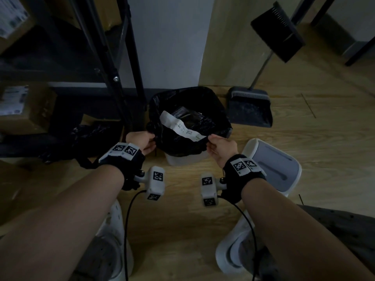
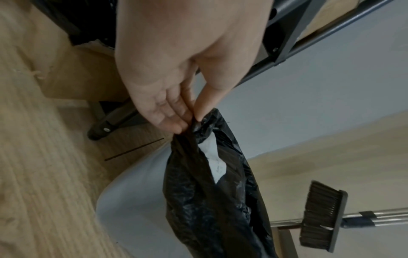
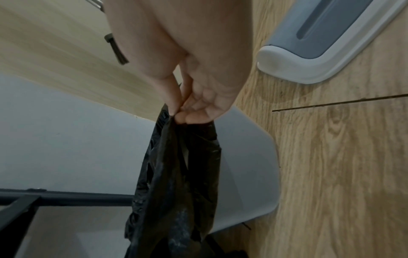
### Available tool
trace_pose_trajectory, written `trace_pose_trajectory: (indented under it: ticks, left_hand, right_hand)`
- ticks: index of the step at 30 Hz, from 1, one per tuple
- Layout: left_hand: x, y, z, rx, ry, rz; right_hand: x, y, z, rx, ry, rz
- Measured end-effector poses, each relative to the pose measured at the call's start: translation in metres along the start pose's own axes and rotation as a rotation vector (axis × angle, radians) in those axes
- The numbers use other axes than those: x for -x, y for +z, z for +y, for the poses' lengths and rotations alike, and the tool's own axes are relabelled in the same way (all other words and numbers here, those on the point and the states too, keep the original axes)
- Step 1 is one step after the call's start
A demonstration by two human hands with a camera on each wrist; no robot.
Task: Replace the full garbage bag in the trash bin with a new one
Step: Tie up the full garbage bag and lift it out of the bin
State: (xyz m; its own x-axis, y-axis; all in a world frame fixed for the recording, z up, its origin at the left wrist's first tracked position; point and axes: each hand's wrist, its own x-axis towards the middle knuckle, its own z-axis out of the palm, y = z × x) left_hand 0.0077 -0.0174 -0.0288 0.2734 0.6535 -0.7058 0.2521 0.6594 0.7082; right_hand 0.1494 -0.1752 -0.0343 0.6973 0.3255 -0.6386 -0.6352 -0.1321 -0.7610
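A full black garbage bag [image 1: 188,122] sits in a small white trash bin [image 1: 182,159] on the wooden floor by the wall. A long white paper slip [image 1: 178,126] lies across its open mouth. My left hand [image 1: 142,141] pinches the bag's near left rim between thumb and fingers, shown close in the left wrist view as left hand [image 2: 187,122] on bag [image 2: 209,192]. My right hand [image 1: 221,148] pinches the near right rim, seen as right hand [image 3: 183,111] on bag [image 3: 176,174]. The rim is pulled up off the bin's edge.
The bin's white and grey lid [image 1: 276,165] lies on the floor to the right. A dustpan [image 1: 249,106] and broom [image 1: 278,31] stand behind it. A black metal shelf [image 1: 113,57] with boxes stands left, and crumpled black plastic [image 1: 89,136] lies at its foot.
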Motion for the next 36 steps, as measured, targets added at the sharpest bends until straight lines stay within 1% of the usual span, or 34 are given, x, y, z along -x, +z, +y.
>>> trace_pose_trajectory:
  ticks: [3, 6, 8, 10, 12, 14, 16, 20, 24, 27, 29, 30, 32, 33, 34, 36]
  left_hand:
    - [-0.001, -0.007, -0.004, 0.028, -0.001, 0.049]
    - [0.001, -0.014, -0.011, 0.040, -0.006, 0.079]
    - [0.004, -0.015, -0.016, 0.024, -0.024, 0.041]
    - [0.010, -0.016, -0.020, -0.020, -0.063, -0.032]
    - [0.013, -0.018, -0.022, -0.025, -0.084, -0.084]
    - [0.013, -0.019, -0.018, 0.014, -0.061, -0.095]
    - [0.015, -0.021, -0.009, 0.066, -0.035, -0.084]
    - [0.017, -0.016, 0.012, 0.081, -0.003, -0.122]
    - [0.023, -0.002, 0.035, -0.005, 0.066, -0.125]
    - [0.034, 0.010, 0.055, -0.129, 0.102, -0.130]
    - [0.037, 0.015, 0.066, -0.292, 0.178, -0.108]
    - [0.037, 0.015, 0.070, -0.445, 0.272, -0.068]
    - [0.038, 0.014, 0.072, -0.807, 0.527, 0.031]
    - [0.039, 0.014, 0.071, -0.938, 0.642, 0.025]
    - [0.041, 0.015, 0.068, -1.040, 0.731, -0.026]
    - [0.047, 0.021, 0.061, -1.201, 0.845, -0.179]
  right_hand:
    - [0.002, -0.003, 0.005, 0.075, 0.042, 0.023]
    - [0.004, -0.005, 0.012, 0.230, 0.188, -0.007]
    - [0.008, -0.003, 0.018, 0.306, 0.262, -0.074]
    - [0.012, 0.002, 0.025, 0.337, 0.292, -0.118]
    - [0.014, 0.007, 0.030, 0.321, 0.260, -0.144]
    - [0.014, 0.013, 0.029, 0.325, 0.195, -0.149]
    - [0.014, 0.018, 0.023, 0.356, 0.112, -0.130]
    - [0.012, 0.026, 0.002, 0.370, -0.009, -0.097]
    - [0.007, 0.028, -0.021, 0.364, -0.041, -0.046]
    - [0.013, 0.028, -0.042, 0.449, -0.022, -0.062]
    - [0.023, 0.028, -0.062, 0.630, -0.003, -0.108]
    - [0.028, 0.026, -0.073, 0.735, -0.001, -0.132]
    - [0.032, 0.017, -0.096, 0.905, -0.017, -0.145]
    - [0.032, 0.010, -0.106, 0.962, -0.031, -0.134]
    - [0.028, 0.003, -0.114, 0.995, -0.046, -0.113]
    - [0.022, -0.011, -0.123, 1.008, -0.072, -0.068]
